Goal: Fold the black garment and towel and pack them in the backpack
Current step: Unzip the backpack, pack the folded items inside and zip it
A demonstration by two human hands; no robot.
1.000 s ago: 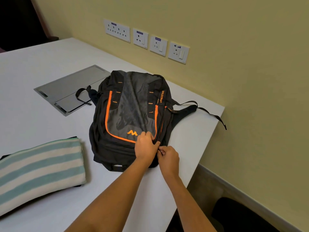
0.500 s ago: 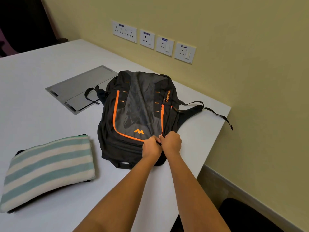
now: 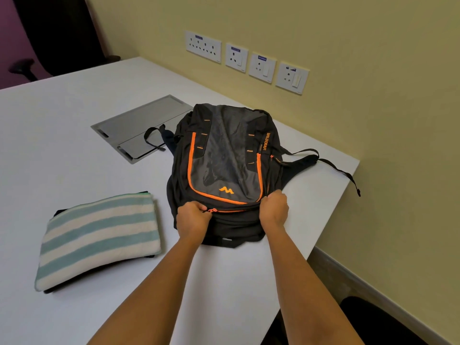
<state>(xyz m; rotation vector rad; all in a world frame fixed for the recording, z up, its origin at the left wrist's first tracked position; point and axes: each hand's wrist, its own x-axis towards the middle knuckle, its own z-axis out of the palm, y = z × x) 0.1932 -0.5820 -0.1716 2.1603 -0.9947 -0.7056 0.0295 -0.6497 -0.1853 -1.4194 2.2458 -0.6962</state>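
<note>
left hand is curled at the near end of the backpack, fingertips pinching the orange zip pull. right hand is clenched on the bag's fabric at the near right corner of its front panel. an orange zip line runs across the gap between the two hands; whether it is parted there i cannot tell.

the backpack lies flat on the white table, top end toward the hands. it is black with a creased grey front panel edged in orange, a small orange logo near the hands and orange lettering down its right side. black straps trail out to its right, one end hanging over the table edge.

left of the backpack, apart from it, sits the folded towel, striped white and pale green. it rests on the black garment, which shows only as dark edges beneath.
</note>
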